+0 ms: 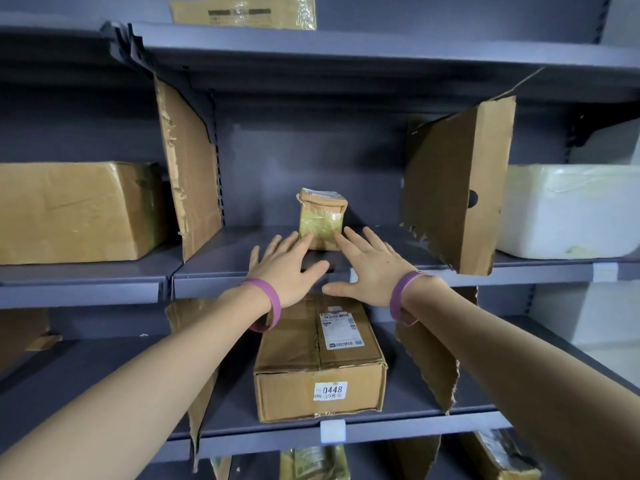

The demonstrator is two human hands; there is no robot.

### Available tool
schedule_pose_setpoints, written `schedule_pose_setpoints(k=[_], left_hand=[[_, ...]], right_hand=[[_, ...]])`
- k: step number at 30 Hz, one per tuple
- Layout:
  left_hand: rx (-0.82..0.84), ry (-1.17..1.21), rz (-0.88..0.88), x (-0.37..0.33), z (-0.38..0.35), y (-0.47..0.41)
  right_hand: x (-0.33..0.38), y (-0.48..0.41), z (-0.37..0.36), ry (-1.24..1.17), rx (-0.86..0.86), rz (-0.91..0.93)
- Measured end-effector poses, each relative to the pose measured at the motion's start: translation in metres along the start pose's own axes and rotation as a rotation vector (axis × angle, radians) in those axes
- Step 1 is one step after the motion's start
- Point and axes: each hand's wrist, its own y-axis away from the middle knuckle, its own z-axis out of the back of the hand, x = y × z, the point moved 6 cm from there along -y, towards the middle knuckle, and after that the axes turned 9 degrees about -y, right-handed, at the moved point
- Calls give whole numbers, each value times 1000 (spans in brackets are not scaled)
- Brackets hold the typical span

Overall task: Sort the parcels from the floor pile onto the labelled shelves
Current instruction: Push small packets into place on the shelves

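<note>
Head view: we find the small parcel (322,220) upright on the shelf (214,259).
Left hand (287,268): fingers spread, touching it.
Right hand (367,270): spread, touching too.

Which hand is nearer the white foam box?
Right. The right hand sits left of the white foam box, across a cardboard divider; the left hand is farther left, on the other side of the small parcel.

— Where's the small parcel (322,220)?
— Upright on the middle shelf (221,258), between two cardboard dividers (188,168).
— And the left hand (289,268) and right hand (367,271)?
— Fingers straight, fingertips (309,237) touching its lower front corners.
</note>
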Motion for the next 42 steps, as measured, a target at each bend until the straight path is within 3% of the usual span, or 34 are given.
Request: schedule_pose_setpoints(k=[9, 18, 32, 42], left_hand=[[-28, -41, 90, -33, 9, 62], [20, -75, 175, -149, 8, 130], [-1, -24, -119, -344, 17, 83], [13, -7, -174, -384, -19, 14]], right_hand=[[-5, 63, 10, -25, -17, 117], [-64, 175, 30, -108, 120, 265], [-242, 241, 116, -76, 22, 16], [-347, 235, 149, 26, -26, -205]])
